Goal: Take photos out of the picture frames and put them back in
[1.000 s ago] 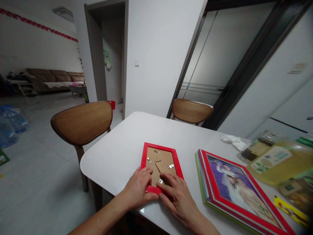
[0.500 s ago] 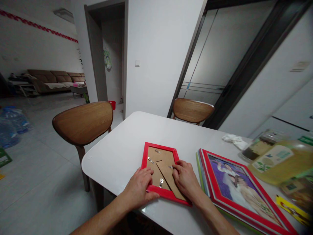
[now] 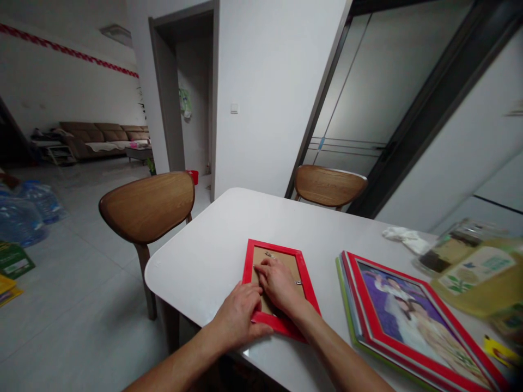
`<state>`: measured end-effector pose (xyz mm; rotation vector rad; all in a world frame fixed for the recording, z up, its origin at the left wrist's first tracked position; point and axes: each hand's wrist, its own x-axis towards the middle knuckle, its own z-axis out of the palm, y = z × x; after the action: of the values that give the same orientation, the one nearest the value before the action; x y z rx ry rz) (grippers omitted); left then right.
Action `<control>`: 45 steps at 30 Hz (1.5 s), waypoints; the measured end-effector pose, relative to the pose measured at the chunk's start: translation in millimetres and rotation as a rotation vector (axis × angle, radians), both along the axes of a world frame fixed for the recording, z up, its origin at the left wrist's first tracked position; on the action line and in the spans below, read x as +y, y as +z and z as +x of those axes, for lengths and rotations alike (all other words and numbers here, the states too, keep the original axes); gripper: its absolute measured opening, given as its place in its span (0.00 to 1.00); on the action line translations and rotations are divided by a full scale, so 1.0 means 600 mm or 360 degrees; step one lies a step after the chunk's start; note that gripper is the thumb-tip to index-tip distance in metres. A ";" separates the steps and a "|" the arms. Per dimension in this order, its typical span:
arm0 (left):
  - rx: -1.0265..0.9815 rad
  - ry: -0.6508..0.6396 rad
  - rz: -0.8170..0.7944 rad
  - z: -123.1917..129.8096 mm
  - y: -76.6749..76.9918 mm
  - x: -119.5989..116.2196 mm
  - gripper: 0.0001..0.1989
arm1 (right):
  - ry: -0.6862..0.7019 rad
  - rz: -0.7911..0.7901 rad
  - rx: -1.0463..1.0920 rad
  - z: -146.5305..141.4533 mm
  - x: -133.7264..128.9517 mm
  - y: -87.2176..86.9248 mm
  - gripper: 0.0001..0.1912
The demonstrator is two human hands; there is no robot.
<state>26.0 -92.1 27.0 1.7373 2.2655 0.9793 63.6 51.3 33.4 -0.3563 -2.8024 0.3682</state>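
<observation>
Because the red frame [image 3: 305, 267] lies back-up near the white table [image 3: 216, 234]'s edge, its brown backing board [image 3: 289, 264] and a metal clip [image 3: 298, 282] face upward within reach. The left hand [image 3: 240, 314] is clasped around the near-left corner, which should stop it sliding, while the right hand [image 3: 278, 284] reaches across the board, fingertips towards its left side; whether they pinch anything I cannot tell. Stacked frames [image 3: 408, 310] sit apart, clear of the right forearm.

Matt backing board [image 3: 289, 264], seemingly fibreboard
</observation>
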 end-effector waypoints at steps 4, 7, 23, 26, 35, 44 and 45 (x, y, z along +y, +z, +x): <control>-0.0031 -0.0017 0.0010 0.000 0.002 0.000 0.14 | 0.0000 -0.0025 0.0000 -0.009 0.004 -0.007 0.15; -0.0045 -0.0027 0.0024 0.000 0.001 0.000 0.14 | 0.0000 -0.0046 0.0008 -0.008 0.002 -0.007 0.15; -0.0078 -0.0003 0.0074 -0.002 -0.009 -0.003 0.15 | -0.0692 -0.0185 -0.0018 -0.066 0.104 -0.021 0.14; -0.0058 0.0012 0.0045 0.000 -0.012 -0.003 0.15 | -0.0794 -0.0223 0.0020 -0.075 0.109 -0.027 0.12; -0.0003 0.0158 0.0000 0.013 -0.002 0.003 0.23 | -0.0662 -0.0629 0.0388 -0.028 0.110 0.022 0.15; -0.1032 0.0270 0.0690 0.038 0.054 0.003 0.10 | -0.0494 -0.2504 0.0794 0.097 -0.031 0.017 0.23; -0.1232 0.0193 0.0737 0.053 0.061 0.011 0.13 | -0.0389 -0.2744 0.0819 0.094 -0.047 0.019 0.23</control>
<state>57.5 -85.5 63.7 1.0266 1.7192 1.9042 119.9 22.8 44.7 -0.7156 -1.2599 2.2560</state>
